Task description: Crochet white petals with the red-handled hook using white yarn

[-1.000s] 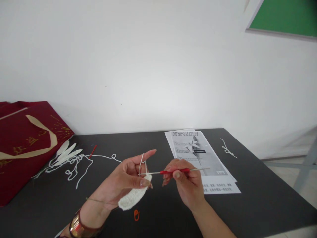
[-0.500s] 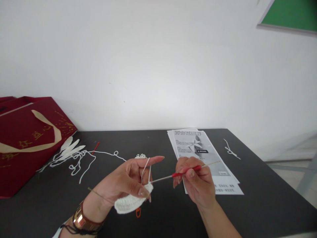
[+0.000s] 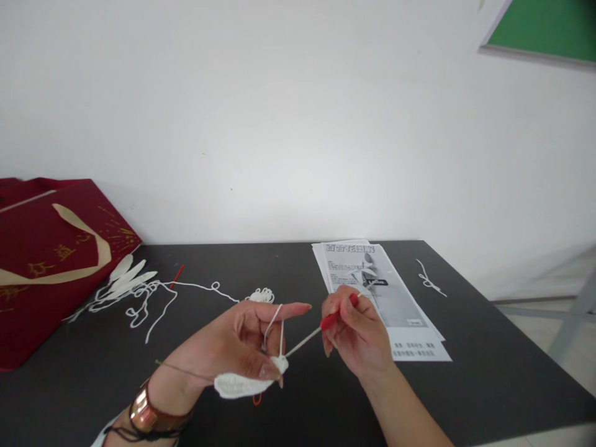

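My left hand pinches a white crocheted piece between thumb and fingers, its index finger stretched out to the right. White yarn loops over that finger and runs down to the work. My right hand grips the red handle of a crochet hook; its metal shaft slants down to the piece's upper right end, where the tip is too small to make out. An orange stitch marker shows partly below the piece. A thin wire-like end sticks out to the left.
Several white crocheted petals with loose yarn tails lie by a dark red bag. Near them is a red stick. A small yarn bundle sits behind my left hand. Printed sheets and a yarn scrap lie right on the black table.
My right hand has turned the hook, so its handle tilts up more steeply and its shaft slants. The crocheted piece has tilted flatter, hiding more of the orange marker. The view has shifted slightly.
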A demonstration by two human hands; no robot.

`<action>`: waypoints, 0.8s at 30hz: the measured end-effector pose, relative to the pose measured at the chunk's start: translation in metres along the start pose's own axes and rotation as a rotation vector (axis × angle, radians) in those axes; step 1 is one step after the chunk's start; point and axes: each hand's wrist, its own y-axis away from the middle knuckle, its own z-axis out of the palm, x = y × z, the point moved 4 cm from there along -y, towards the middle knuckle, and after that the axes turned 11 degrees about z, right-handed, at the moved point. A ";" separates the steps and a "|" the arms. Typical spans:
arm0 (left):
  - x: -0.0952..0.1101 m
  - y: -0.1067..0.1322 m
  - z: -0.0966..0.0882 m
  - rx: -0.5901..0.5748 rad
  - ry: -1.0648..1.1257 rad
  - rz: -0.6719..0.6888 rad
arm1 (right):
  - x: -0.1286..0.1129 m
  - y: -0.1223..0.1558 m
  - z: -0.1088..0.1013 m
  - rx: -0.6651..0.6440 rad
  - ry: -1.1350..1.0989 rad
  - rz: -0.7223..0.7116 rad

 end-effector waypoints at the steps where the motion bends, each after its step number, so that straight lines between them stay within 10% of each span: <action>1: 0.003 -0.001 0.002 0.033 -0.063 0.026 | 0.006 -0.002 0.000 0.030 -0.041 0.059; 8: 0.007 -0.009 0.005 0.264 -0.398 0.097 | 0.030 -0.005 0.006 0.167 -0.075 0.166; 24: 0.000 -0.005 0.014 0.174 -0.268 -0.015 | 0.009 -0.006 -0.002 0.110 -0.017 0.081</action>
